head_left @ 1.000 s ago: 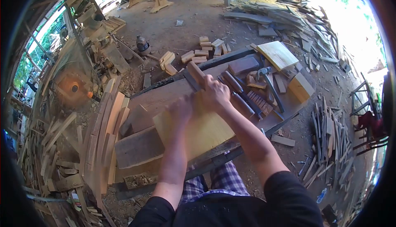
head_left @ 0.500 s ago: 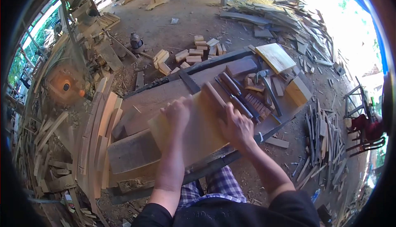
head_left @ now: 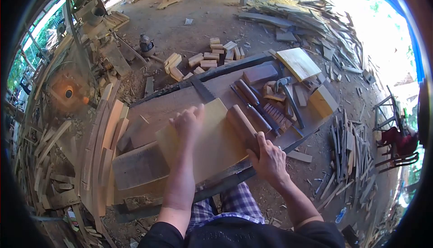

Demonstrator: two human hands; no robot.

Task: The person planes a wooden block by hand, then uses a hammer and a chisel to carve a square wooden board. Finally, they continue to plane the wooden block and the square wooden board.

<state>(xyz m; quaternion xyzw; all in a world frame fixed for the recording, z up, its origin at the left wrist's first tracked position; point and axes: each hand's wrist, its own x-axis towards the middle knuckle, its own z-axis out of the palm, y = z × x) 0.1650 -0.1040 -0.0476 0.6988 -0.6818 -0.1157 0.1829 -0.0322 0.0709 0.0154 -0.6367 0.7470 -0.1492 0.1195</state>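
A pale yellow flat panel [head_left: 209,135] lies across the workbench [head_left: 167,97]. Over its left part is my left hand [head_left: 187,121], slightly blurred and closed with the fingers curled; whatever it may hold is hidden. A brown wooden block [head_left: 242,128] rests at the panel's right side, slanting toward me. Its near end is gripped by my right hand [head_left: 269,158], thumb on the left and fingers along the right. Just beyond the block lie dark cylindrical tool handles [head_left: 259,118] and a claw hammer [head_left: 291,99].
A handsaw blade [head_left: 203,89] lies behind the panel. A thick grey timber [head_left: 140,167] sits left of it. Light wood blocks [head_left: 306,64] are at the bench's right end. Small cut blocks [head_left: 209,58] and scrap piles [head_left: 347,149] cover parts of the ground.
My right hand and the brown block have moved nearer to me along the panel. My left hand remains closed above the panel's left part. The whole view has shifted slightly.
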